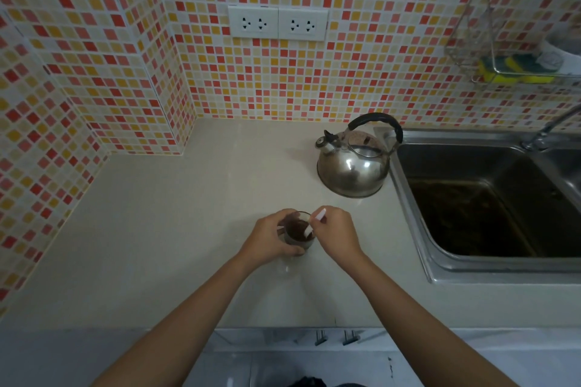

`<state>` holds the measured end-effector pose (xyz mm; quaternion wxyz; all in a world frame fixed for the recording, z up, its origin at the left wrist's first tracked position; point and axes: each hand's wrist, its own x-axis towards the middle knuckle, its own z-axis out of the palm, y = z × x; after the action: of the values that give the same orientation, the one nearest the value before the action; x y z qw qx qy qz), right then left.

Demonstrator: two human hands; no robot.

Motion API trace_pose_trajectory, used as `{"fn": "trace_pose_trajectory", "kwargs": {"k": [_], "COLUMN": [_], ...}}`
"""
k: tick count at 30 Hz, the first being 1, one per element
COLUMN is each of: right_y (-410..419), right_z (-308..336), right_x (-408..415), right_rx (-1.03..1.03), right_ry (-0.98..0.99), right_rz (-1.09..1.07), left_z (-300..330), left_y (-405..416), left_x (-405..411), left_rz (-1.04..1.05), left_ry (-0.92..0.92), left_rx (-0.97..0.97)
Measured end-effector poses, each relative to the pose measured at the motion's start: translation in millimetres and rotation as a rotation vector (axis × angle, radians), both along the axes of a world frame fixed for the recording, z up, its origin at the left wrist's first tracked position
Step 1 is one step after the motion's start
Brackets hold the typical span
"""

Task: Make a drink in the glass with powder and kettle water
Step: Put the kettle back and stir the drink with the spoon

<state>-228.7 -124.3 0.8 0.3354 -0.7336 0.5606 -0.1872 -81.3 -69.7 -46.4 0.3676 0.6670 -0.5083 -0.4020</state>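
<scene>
A small clear glass (297, 231) with dark brown liquid stands on the pale counter (176, 229) near its front middle. My left hand (270, 237) wraps around the glass from the left. My right hand (336, 231) pinches a white spoon (312, 225) whose lower end dips into the drink. The steel kettle (355, 163) with a black handle sits upright behind the glass, to the right, its spout pointing left. No powder container is in view.
A steel sink (490, 198) with brown water lies to the right, its tap (550, 129) at the back. A wire rack (515, 69) with sponges hangs on the tiled wall. Two double sockets (278, 23) sit above the counter. Cabinet handles (334, 337) are below the front edge.
</scene>
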Motion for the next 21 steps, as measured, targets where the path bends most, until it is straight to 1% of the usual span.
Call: {"fn": "trace_pose_trajectory", "kwargs": {"k": [3,7,9,13,18,21], "right_y": [2.2,-1.4,3.1,4.3,-3.4,-6.9], "right_z": [3.9,0.3,-1.7,4.3,16.9,24.1], "right_x": [5.6,-3.4,-3.4,1.5,-8.7,-16.2], "right_rx": [0.008,-0.061,-0.034,0.133,0.183,0.137], "right_ry": [-0.077,-0.040,-0.052,-0.216,-0.380,-0.418], "right_rz": [0.021,-0.014,-0.051,-0.163,-0.218,-0.182], "left_z": [-1.6,-1.9,-2.4,-3.4,-3.4,-2.9], "left_y": [0.0,-0.6,-0.6,-0.9,-0.7,0.0], "left_x": [0.7,0.5,0.8,1.3,1.9,1.8], "left_rz": [0.001,0.001,-0.001,-0.009,-0.015,-0.010], "left_ry": [0.009,0.019,0.017,0.014,0.017,0.017], "left_rx": [-0.013,-0.005,-0.006,-0.010,-0.016,-0.006]}}
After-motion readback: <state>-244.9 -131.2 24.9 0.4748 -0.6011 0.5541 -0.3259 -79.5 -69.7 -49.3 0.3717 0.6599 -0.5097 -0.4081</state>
